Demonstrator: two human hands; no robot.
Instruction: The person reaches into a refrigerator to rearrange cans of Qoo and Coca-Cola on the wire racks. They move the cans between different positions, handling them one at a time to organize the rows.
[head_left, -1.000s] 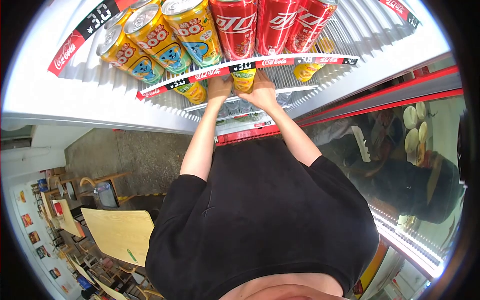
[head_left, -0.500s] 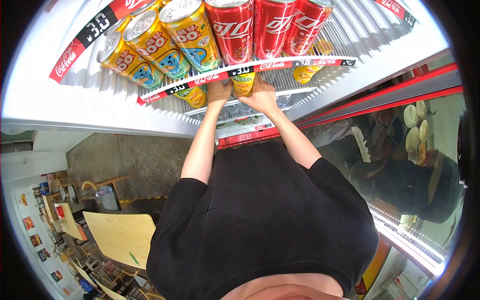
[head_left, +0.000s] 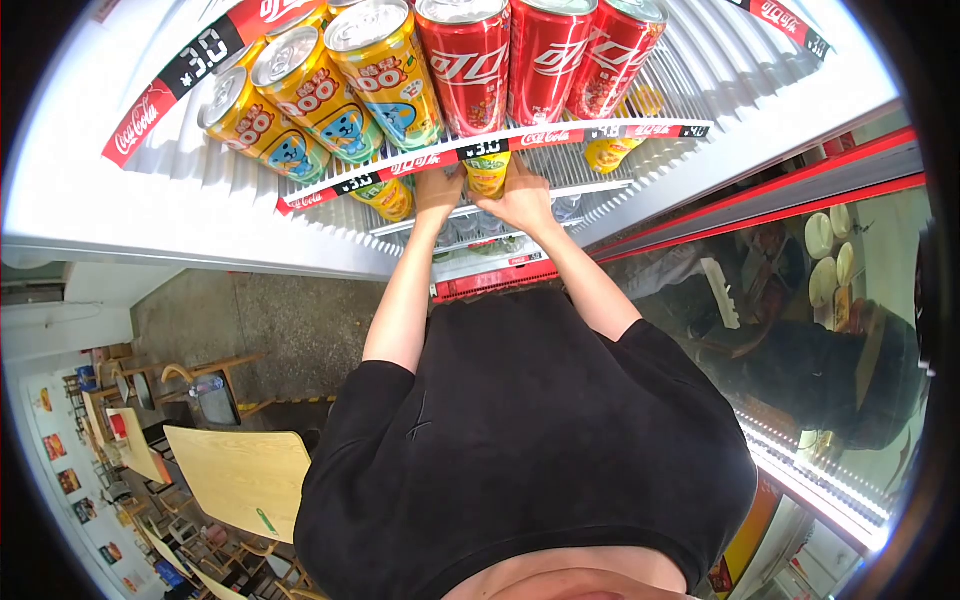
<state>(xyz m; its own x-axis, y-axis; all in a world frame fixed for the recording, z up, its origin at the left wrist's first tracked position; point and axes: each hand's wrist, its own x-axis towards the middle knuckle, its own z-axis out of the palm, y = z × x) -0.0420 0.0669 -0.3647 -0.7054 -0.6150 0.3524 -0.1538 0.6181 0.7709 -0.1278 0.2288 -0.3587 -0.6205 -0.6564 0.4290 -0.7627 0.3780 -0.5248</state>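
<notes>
Both hands reach into a drinks fridge, under the front price strip (head_left: pixel 415 160) of the can shelf. Between them stands a yellow-labelled bottle (head_left: pixel 488 177), its top hidden by the strip. My right hand (head_left: pixel 524 196) grips the bottle from the right, its thumb at the bottle's lower end and its other fingers partly hidden. My left hand (head_left: pixel 437 190) is close by on the bottle's left, its fingers running in behind the strip, so their hold cannot be seen. Another yellow bottle (head_left: pixel 390 200) stands left of my left hand, and one more (head_left: pixel 612 153) to the right.
Above the strip stand several yellow cans (head_left: pixel 385 75) and red Coca-Cola cans (head_left: pixel 465 65). A lower wire rack (head_left: pixel 580 190) holds clear bottles. The glass door (head_left: pixel 800 290) stands at the right. Behind, at lower left, are a wooden table (head_left: pixel 240 480) and chairs.
The view has shifted very slightly. Both hands stay at the middle yellow bottle, with almost no visible movement.
</notes>
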